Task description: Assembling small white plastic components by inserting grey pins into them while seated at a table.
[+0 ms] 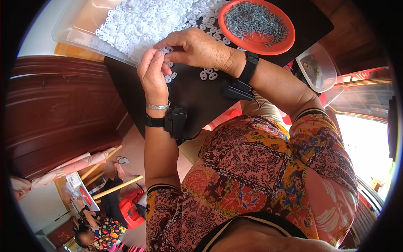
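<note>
Over the near edge of a heap of white plastic pieces (142,25), small ovals with two holes each, my two hands meet at the fingertips. My left hand (153,75) is closed in a pinch, thumb against the fingers. From the right comes my right hand (191,47), its thumb and forefinger also pinched beside the left fingertips. What they grip is too small and hidden to make out; white pieces show right behind the fingers. An orange-red plate (289,38) beyond my right wrist holds a pile of thin grey metal pieces (256,25).
The heap lies in and beside a clear plastic tray (63,29) on a black tabletop (197,92). Several loose white pieces (208,74) lie near my right wrist. A clear tub (317,67) stands at the right. Another person (105,231) sits at the lower left.
</note>
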